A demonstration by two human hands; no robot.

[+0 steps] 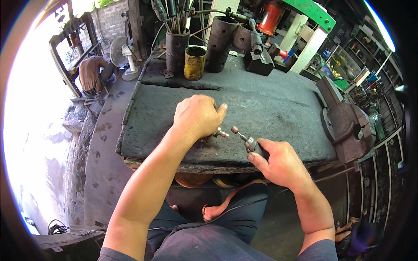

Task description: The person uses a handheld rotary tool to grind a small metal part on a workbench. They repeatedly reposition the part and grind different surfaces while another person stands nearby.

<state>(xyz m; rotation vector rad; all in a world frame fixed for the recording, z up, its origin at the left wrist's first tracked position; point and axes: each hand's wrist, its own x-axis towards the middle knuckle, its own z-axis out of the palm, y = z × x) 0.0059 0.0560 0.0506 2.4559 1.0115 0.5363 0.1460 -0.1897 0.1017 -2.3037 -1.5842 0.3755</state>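
Observation:
My left hand point(196, 114) is curled over a small metal part point(222, 134) on the dark bench top, thumb raised; its fingers hide most of the part, leaving a shiny fitting showing beside them. In my right hand point(278, 163) is a die grinder point(252, 145) with a small cylindrical bit on a thin shank, pointing up and left toward the left hand's part, a short gap away from it.
The bench point(278, 113) carries metal cans of tools point(175, 54), a yellow can point(194, 63) and a black block point(259, 65). A vise point(348, 132) sits at right. A green press frame point(311, 15) stands behind. A bent-over person point(89, 76) is left, near a fan point(117, 51).

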